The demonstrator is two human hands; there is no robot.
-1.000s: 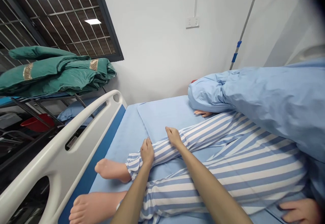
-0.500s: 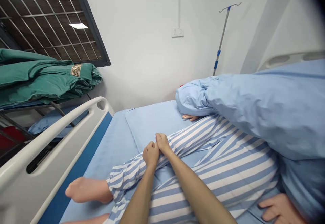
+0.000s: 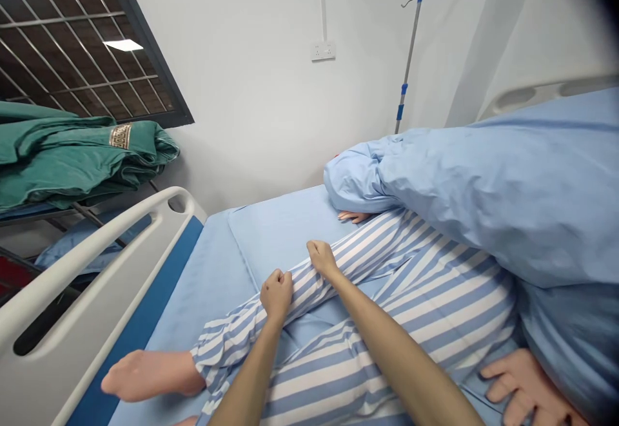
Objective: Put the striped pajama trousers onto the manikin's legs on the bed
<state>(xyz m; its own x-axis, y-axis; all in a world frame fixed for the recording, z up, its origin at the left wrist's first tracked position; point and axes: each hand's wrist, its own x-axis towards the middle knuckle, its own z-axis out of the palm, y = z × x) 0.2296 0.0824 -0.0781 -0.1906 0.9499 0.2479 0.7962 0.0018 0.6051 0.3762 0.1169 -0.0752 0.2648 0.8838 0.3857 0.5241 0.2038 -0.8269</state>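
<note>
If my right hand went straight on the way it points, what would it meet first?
Your right hand would probably meet the blue bed sheet just beyond the striped trouser leg; depth is hard to judge.

Blue-and-white stripes run the length of a pair of trousers [image 3: 435, 297] amid plain light-blue bedding.
Beneath the trousers, the sheet [image 3: 271, 226] is plain light blue; the quilt [image 3: 483, 181] over their upper end is a similar unpatterned blue, darker in its shaded folds. Beyond the trousers' cuff, the off-white footboard [image 3: 62, 374] bears a deep blue strip [image 3: 153, 303], and farther past it a green cloth [image 3: 87, 162] shows a brown-and-cream geometric band [image 3: 120, 136]. Behind the trousers, a silvery pole [image 3: 412, 46] with bright blue collars [image 3: 400, 111] stands against a white wall [image 3: 251, 78].
</note>
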